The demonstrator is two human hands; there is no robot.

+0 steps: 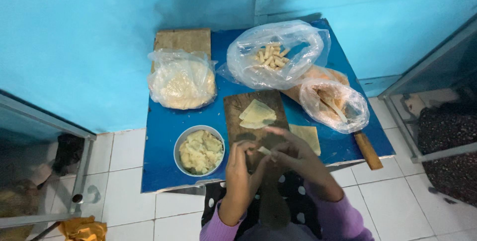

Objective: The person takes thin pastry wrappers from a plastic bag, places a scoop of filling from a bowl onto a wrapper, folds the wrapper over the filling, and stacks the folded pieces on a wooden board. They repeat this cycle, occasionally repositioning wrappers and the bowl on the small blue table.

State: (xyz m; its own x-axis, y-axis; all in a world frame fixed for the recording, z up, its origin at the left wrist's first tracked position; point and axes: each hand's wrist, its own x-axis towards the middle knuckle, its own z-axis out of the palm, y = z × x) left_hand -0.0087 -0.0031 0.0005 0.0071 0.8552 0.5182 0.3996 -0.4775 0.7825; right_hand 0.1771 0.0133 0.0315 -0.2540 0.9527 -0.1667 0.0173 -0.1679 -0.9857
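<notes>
Both hands meet over the near end of a dark wooden board (243,103), pinching a small pale roll of pastry (264,150) between them. My left hand (239,171) curls around it from the left and my right hand (292,152) closes on it from the right. On the board beyond the hands lies a folded pastry sheet (257,114). A second sheet (306,135) rests on the blue table (164,136) beside the board. A grey bowl of yellowish mash (199,150) stands left of my left hand.
At the back are a clear bag of finished rolls (272,56), a bag of flat wrappers (183,79) on a wooden block (182,39), and a smaller bag (334,104). A wooden rolling pin (368,150) lies at the right edge. White floor tiles (124,176) surround the table.
</notes>
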